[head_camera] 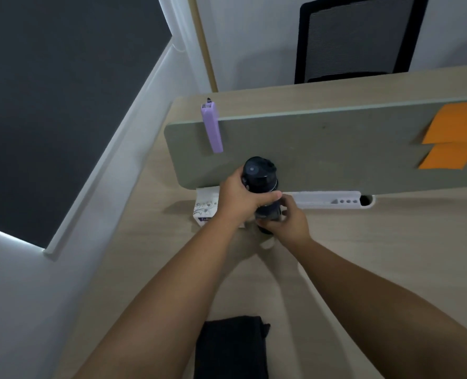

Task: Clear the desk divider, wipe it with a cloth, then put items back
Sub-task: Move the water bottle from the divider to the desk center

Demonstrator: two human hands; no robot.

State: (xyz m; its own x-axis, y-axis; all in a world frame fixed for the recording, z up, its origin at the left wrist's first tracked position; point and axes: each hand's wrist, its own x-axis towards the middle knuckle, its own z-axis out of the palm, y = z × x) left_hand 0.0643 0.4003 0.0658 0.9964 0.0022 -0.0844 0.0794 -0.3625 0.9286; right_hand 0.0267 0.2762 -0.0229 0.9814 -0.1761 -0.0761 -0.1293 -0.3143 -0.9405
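A grey-green desk divider stands across the light wooden desk. A dark bottle stands upright in front of the divider. My left hand grips its upper body, thumb across the front. My right hand holds its lower part from the right. A lilac stapler-like clip hangs on the divider's top edge at the left. Two orange sticky notes are stuck on the divider at the right. A folded dark cloth lies at the desk's near edge.
A white tissue pack sits left of the bottle, partly behind my left hand. A white pen tray lies along the divider's base. A black mesh chair stands beyond the desk. A dark window blind fills the left.
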